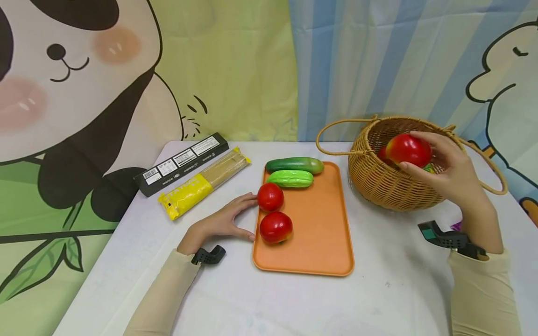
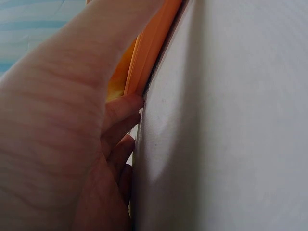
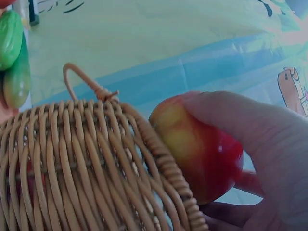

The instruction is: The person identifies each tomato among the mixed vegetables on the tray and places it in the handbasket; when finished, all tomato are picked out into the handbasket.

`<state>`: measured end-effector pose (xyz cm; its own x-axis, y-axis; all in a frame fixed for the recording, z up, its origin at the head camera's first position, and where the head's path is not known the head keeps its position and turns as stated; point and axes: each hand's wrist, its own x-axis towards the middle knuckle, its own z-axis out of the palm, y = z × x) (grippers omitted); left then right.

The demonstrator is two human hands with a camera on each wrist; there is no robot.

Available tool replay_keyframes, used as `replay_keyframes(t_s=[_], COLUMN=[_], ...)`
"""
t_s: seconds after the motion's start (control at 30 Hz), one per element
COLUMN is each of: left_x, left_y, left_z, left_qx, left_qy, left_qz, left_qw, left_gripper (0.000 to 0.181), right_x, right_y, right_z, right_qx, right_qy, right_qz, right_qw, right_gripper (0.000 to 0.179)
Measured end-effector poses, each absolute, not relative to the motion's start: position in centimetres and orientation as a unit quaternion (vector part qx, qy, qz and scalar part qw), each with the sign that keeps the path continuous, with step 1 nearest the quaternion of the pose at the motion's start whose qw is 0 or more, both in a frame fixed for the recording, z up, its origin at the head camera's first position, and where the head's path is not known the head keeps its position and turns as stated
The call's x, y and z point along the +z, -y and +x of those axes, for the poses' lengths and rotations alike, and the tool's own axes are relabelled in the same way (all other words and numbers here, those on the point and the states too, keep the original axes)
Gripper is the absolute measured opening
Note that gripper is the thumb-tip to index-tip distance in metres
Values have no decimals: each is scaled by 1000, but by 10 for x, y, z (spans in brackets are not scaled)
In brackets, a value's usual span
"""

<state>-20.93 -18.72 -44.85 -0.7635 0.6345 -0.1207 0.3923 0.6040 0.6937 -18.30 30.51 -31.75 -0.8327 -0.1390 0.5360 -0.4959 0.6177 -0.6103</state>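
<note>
Tray: orange, flat on the table.
Far end of tray: dark-green cucumber, with a light-green cucumber on its near side.
Left side of tray: upper tomato and lower tomato.
Left of tray: yellow packet, black box beyond it.
Right of tray: wicker basket, its wall between tray and red fruit.
Left hand: fingers apart, at tray's left edge.
Right hand: clamped on the red fruit, right of tray, at the basket's mouth.
</note>
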Motion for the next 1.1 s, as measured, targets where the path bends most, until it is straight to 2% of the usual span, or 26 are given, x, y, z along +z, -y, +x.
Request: replay_keyframes(t_s=[0.17, 0.6, 0.87, 1.1], left_x=[-448, -449, -448, -447], left_y=[187, 187, 187, 187], left_z=[-209, -209, -208, -208], left_qx=[334, 335, 336, 335], left_qy=[-877, -877, -877, -877], left_qz=[296, 292, 292, 292], left_qw=[178, 180, 181, 181], left_gripper=[97, 98, 98, 98], right_x=[-318, -322, -319, -320], right_y=[-310, -320, -323, -322], right_z=[-183, -186, -186, -185], right_qx=[371, 338, 311, 313], right_qy=[890, 924, 942, 941], right_qz=[161, 124, 116, 128], right_qw=[209, 127, 40, 31], right_gripper=[65, 65, 61, 52])
